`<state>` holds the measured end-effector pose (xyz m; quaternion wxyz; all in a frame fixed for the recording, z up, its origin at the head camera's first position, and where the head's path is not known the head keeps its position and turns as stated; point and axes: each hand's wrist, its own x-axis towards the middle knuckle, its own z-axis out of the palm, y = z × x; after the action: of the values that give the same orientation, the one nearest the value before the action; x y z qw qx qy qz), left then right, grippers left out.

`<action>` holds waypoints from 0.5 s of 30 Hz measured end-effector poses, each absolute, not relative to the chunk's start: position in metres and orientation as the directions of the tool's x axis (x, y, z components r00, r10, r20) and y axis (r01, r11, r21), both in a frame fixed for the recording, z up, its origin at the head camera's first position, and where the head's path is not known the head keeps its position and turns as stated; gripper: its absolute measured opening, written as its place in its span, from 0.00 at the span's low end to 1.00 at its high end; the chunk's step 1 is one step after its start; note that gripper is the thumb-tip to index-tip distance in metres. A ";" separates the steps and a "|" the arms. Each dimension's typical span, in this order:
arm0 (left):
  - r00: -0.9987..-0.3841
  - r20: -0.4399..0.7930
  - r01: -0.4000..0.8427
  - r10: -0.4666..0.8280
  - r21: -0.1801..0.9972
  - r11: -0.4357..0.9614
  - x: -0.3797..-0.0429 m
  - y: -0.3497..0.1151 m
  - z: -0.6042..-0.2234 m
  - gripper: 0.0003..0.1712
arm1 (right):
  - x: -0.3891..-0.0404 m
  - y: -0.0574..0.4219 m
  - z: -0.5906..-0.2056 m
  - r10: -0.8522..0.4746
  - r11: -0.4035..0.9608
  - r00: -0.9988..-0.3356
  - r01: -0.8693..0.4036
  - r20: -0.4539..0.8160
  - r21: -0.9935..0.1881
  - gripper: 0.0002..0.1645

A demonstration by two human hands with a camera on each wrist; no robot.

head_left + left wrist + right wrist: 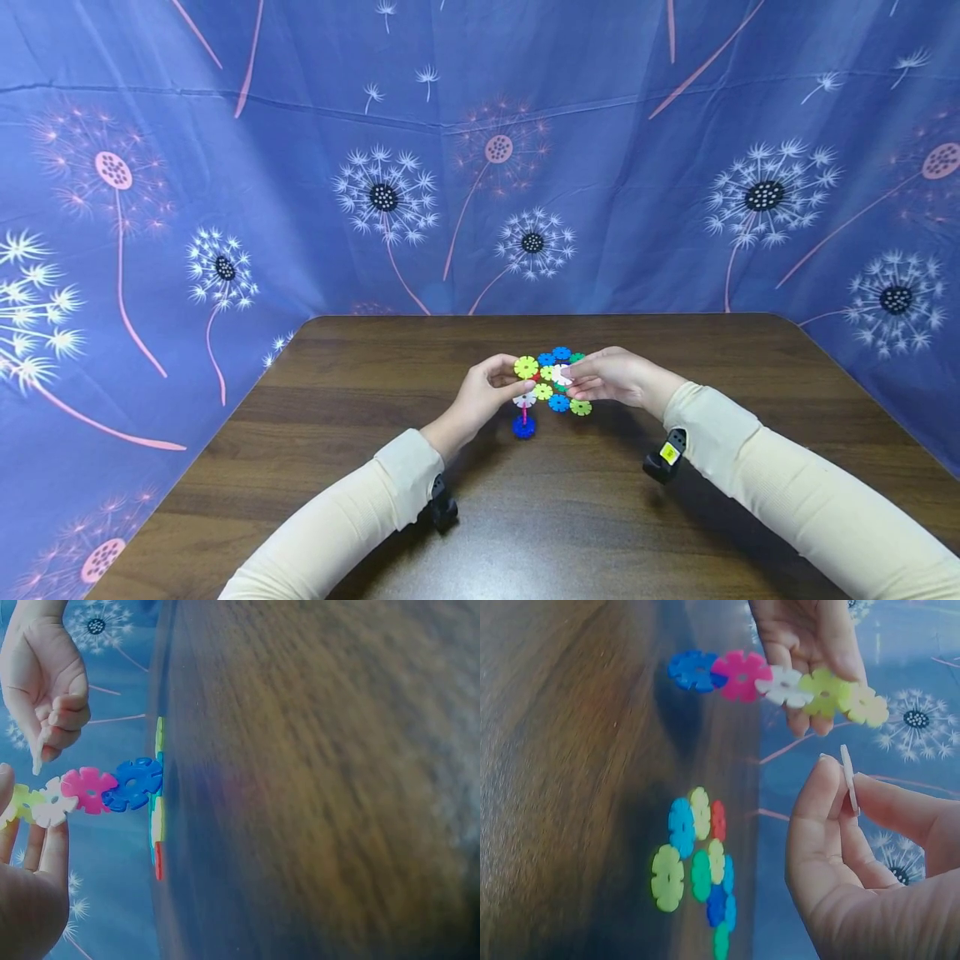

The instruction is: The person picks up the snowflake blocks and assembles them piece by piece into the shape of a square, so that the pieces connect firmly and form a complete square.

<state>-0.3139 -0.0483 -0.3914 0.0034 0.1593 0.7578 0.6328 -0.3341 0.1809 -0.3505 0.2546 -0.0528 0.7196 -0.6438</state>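
Observation:
Upright in my left hand is a chain of joined notched plastic discs. It runs from a blue disc at the bottom through a pink disc and a white disc to two yellow-green ones at the top. The thumb and fingers pinch it near its upper end. My right hand pinches a single white disc between thumb and fingertips, edge-on in the right wrist view. That disc is close beside the chain's top, apart from it.
Several loose discs lie on the wooden table beyond and under the hands, among them a yellow-green disc, a light-blue disc, and a red disc. A blue dandelion-patterned cloth hangs behind the table.

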 end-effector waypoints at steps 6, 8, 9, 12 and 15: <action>-0.937 0.206 0.246 0.281 0.962 0.116 -0.314 -0.047 -0.392 0.17 | -0.330 0.176 -0.345 -0.438 0.166 -0.849 0.245 -0.294 -0.955 0.06; -0.934 0.205 0.247 0.292 0.962 0.114 -0.315 -0.047 -0.392 0.17 | -0.329 0.175 -0.344 -0.456 0.163 -0.843 0.237 -0.286 -0.958 0.05; -0.933 0.206 0.249 0.295 0.962 0.117 -0.316 -0.047 -0.392 0.17 | -0.329 0.175 -0.343 -0.460 0.160 -0.841 0.236 -0.284 -0.959 0.05; -0.935 0.209 0.253 0.288 0.959 0.127 -0.316 -0.045 -0.392 0.16 | -0.328 0.173 -0.341 -0.475 0.148 -0.835 0.234 -0.276 -0.961 0.05; -0.941 0.216 0.259 0.261 0.956 0.139 -0.315 -0.045 -0.391 0.14 | -0.328 0.171 -0.340 -0.484 0.145 -0.831 0.233 -0.274 -0.962 0.06</action>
<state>-0.3150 -0.0448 -0.3912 0.0011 0.1722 0.7547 0.6331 -0.3275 0.1712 -0.3404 0.2768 -0.0893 0.7042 -0.6477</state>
